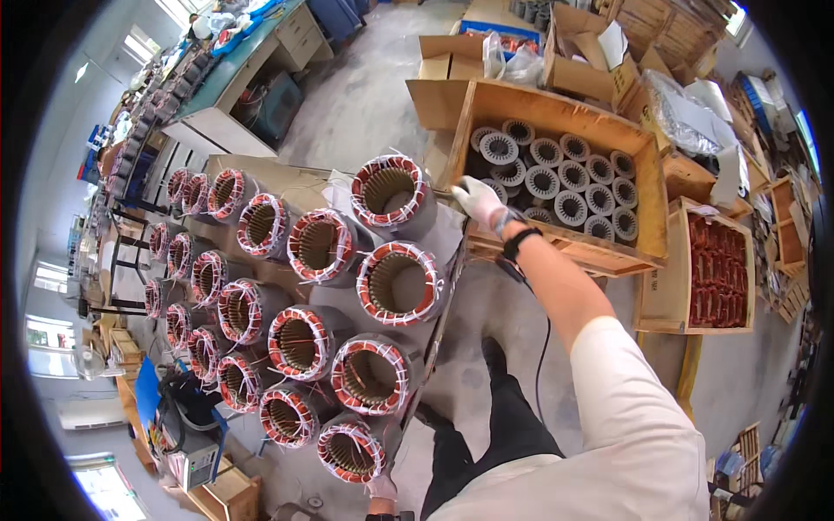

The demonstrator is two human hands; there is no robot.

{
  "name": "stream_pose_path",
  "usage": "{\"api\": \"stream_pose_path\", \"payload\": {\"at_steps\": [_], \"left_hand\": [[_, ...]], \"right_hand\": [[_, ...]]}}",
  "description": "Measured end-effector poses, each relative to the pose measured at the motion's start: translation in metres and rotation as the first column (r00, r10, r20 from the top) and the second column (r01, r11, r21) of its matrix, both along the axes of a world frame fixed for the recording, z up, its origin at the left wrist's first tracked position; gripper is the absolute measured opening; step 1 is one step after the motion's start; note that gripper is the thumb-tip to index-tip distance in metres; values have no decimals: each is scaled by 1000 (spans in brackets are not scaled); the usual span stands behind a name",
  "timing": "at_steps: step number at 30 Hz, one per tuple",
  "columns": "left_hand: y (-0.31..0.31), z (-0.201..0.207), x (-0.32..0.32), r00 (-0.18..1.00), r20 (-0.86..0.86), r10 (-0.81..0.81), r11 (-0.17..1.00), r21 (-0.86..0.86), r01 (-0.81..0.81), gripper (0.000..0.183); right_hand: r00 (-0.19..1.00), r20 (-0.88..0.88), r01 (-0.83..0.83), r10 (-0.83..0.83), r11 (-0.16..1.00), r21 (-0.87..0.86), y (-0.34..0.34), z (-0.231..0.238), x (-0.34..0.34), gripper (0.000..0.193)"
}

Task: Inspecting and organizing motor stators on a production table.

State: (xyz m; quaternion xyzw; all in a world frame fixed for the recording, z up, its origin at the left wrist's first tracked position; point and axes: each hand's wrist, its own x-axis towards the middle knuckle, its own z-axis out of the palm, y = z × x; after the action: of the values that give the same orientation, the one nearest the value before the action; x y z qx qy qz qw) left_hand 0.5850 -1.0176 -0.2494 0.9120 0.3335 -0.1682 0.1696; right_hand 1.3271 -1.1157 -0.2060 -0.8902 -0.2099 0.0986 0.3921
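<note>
My right hand [480,203], in a whitish glove, reaches to the near left corner of a wooden crate [556,243]. Its fingers look curled together by the crate wall; what is in them, if anything, I cannot make out. Grey slotted stator cores [571,208] stand packed inside that crate. At the bottom, my gloved left hand [382,486] touches or lies beside the nearest wound stator [352,450], its fingers mostly hidden. Several similar stators, with red-orange windings laced in white cord, stand in rows on the table, including one [389,193] close to my right hand.
Right of the crate stands a wooden box [692,326] of dark red parts. Cardboard boxes [582,43] are stacked behind. A black cable [545,369] hangs to the floor near my legs. A green-topped workbench [234,74] is at far left.
</note>
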Motion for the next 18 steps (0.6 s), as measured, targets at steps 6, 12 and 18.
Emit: {"api": "stream_pose_path", "payload": {"at_steps": [6, 12, 18], "left_hand": [[-2, -29, -11, 997, 58, 59, 998, -38, -56, 41], [-24, -79, 10, 930, 113, 349, 869, -412, -276, 38], [-49, -102, 62, 736, 54, 675, 520, -742, -423, 36]], "right_hand": [[964, -62, -264, 257, 926, -271, 33, 5, 29, 49], [990, -2, -133, 141, 931, -339, 20, 2, 31, 51], [973, 96, -160, 210, 914, -373, 45, -2, 20, 46]]}}
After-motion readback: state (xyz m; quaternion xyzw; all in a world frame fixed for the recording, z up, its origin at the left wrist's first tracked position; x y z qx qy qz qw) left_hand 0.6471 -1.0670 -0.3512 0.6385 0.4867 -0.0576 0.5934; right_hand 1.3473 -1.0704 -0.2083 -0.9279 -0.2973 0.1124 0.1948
